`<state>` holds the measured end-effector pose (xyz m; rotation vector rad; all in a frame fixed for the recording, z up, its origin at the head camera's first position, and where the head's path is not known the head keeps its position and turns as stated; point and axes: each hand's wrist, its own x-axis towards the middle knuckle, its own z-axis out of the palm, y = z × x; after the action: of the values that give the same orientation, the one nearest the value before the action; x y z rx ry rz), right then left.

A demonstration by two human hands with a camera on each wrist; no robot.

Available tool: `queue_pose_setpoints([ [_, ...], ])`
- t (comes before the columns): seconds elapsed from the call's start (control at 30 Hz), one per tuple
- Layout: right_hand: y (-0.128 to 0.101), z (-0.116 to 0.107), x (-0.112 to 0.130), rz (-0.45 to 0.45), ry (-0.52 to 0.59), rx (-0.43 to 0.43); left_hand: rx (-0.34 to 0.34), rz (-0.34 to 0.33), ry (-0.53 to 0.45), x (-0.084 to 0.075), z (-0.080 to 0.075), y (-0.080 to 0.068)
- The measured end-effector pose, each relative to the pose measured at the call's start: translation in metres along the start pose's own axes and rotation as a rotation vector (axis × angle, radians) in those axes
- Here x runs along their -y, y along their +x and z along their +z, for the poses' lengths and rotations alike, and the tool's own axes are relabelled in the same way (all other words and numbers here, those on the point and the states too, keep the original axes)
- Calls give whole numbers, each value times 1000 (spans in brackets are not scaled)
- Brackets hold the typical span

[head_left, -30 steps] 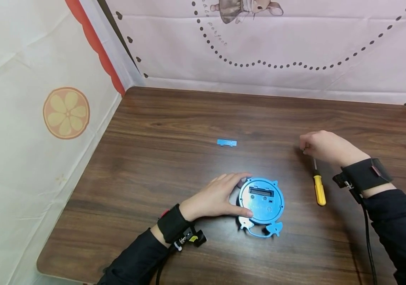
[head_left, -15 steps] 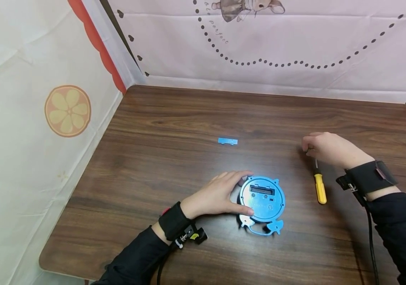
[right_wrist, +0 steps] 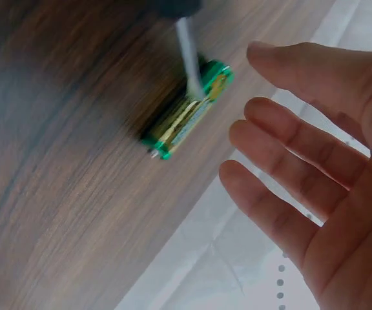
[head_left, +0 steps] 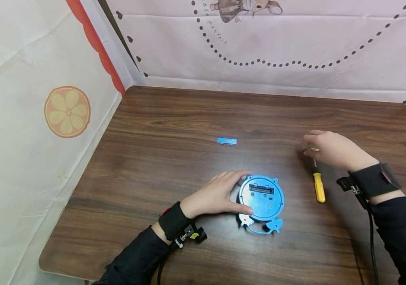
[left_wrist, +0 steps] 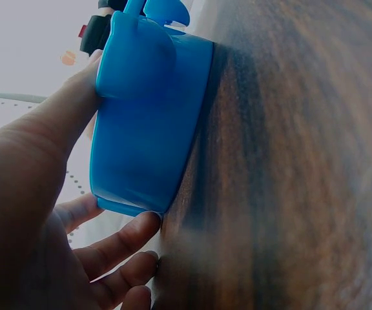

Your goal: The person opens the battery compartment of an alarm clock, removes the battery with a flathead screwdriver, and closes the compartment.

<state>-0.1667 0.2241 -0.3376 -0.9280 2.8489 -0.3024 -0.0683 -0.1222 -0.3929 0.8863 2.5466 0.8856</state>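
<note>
My left hand (head_left: 217, 196) holds a round blue plastic device (head_left: 265, 204) by its left side, thumb on the upper face and fingers around the rim. That face has an open battery slot and small holes; the device's thick side (left_wrist: 141, 129) shows in the left wrist view. My right hand (head_left: 334, 148) hovers at a green and gold battery (head_left: 312, 149). In the right wrist view the thumb and fingers stand apart from the battery (right_wrist: 189, 113), which lies on the table. A yellow-handled screwdriver (head_left: 319, 188) lies with its shaft tip at the battery.
A small blue battery cover (head_left: 226, 141) lies on the brown wooden table (head_left: 174, 158), beyond the device. White printed cloth (head_left: 277, 47) hangs behind the table and along its left side. Black cables run from both wrist cameras.
The battery has come into sight beside my right fingers, where it was mostly hidden before. My right wrist has shifted slightly right. The left hand and device stay in place.
</note>
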Motion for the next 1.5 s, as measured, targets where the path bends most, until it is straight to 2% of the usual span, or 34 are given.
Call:
queue_pose_setpoints([
  [0.2, -20, 9, 19, -82, 88, -94, 3, 3, -1, -1, 3, -1],
  [0.3, -29, 15, 36, -125, 130, -110, 3, 3, -6, -2, 4, -1],
  [0.5, -41, 24, 68, -198, 264, -53, 3, -17, -20, -3, 1, -2],
  [0.7, -42, 30, 79, -209, 407, -15, -1, -28, -28, -3, -1, -1],
  [1.3, -42, 36, 80, -158, 416, -56, 12, -23, -21, -7, -1, 2],
  [1.5, -41, 40, 82, -144, 402, -65, 23, -12, -56, -3, -10, 3],
])
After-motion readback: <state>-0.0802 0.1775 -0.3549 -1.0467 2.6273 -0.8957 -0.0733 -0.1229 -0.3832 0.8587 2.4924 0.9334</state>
